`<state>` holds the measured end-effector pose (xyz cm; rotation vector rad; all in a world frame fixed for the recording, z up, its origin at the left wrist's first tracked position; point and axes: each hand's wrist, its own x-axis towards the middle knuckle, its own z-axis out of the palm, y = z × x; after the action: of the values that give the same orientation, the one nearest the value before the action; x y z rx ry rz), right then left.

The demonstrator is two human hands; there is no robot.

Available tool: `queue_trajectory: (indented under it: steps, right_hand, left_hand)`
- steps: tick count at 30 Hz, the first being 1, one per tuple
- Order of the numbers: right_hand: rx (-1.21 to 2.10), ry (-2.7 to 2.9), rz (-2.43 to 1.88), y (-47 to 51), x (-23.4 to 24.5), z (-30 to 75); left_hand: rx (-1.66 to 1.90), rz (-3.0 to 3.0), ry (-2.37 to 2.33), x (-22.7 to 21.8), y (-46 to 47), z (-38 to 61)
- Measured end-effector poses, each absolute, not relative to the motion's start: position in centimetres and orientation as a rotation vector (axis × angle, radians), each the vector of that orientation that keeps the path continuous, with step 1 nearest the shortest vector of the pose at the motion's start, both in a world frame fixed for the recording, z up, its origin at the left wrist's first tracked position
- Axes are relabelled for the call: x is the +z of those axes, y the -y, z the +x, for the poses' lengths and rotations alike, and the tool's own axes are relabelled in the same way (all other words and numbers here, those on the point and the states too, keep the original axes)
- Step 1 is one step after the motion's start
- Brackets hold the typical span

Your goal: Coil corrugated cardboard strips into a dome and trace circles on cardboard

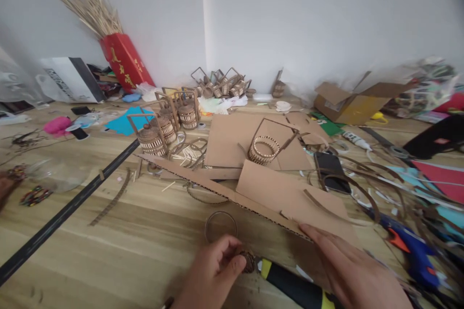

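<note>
My left hand (217,270) pinches a small dark-brown, round coiled piece (248,261) between thumb and fingers, low in the middle of the view. Just right of that piece lies a black-and-yellow-handled tool (286,282), its head end close to the piece. My right hand (355,270) is stretched out against the near edge of a cardboard sheet (290,198), fingers straight and the thumb hidden. A thin brown ring (221,227) lies on the table beyond my left hand. Farther back, a small round basket with a square handle (264,148) rests on more cardboard.
Several lidded mini baskets (151,140) stand left of centre, with others piled by the wall. At right are a phone (331,171), a blue glue gun (409,251), curled brown strips and an open carton (357,101). A long black strip (68,212) crosses the left. Part of another person's hand shows at far left.
</note>
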<state>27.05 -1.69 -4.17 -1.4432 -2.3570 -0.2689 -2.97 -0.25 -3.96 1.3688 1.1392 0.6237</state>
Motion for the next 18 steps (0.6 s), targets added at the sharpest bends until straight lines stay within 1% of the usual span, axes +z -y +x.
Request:
queue_trajectory:
  steps: [3, 5, 8, 10, 13, 16, 18]
  right_hand:
    - [-0.383, 2.336, -1.441, 0.3, -4.4, 26.9]
    - [-0.393, 2.343, -1.441, -0.7, -4.9, 26.5]
    - [-0.303, 2.388, -1.471, -1.4, -5.6, 25.6]
    - [-0.184, 2.407, -1.494, -1.6, -5.0, 25.1]
    - [-0.06, 2.337, -1.462, -3.2, -2.1, 24.7]
    - [-0.272, 2.098, -1.493, -7.6, 2.4, 24.8]
    - [-0.341, 2.002, -1.538, -11.7, 5.0, 24.9]
  left_hand:
    - [0.636, 1.414, -1.115, -4.2, 0.5, -3.1]
    - [0.654, 1.474, -1.106, -4.3, 0.7, -3.3]
    - [0.732, 1.661, -1.133, -4.0, 0.7, -3.9]
    - [0.77, 1.842, -1.145, -3.5, 0.2, -4.2]
    - [0.642, 2.052, -1.108, -2.4, -0.8, -4.1]
    - [0.433, 2.066, -1.053, -1.2, -1.8, -3.1]
    - [0.397, 2.025, -1.042, -0.8, -2.2, -2.4]
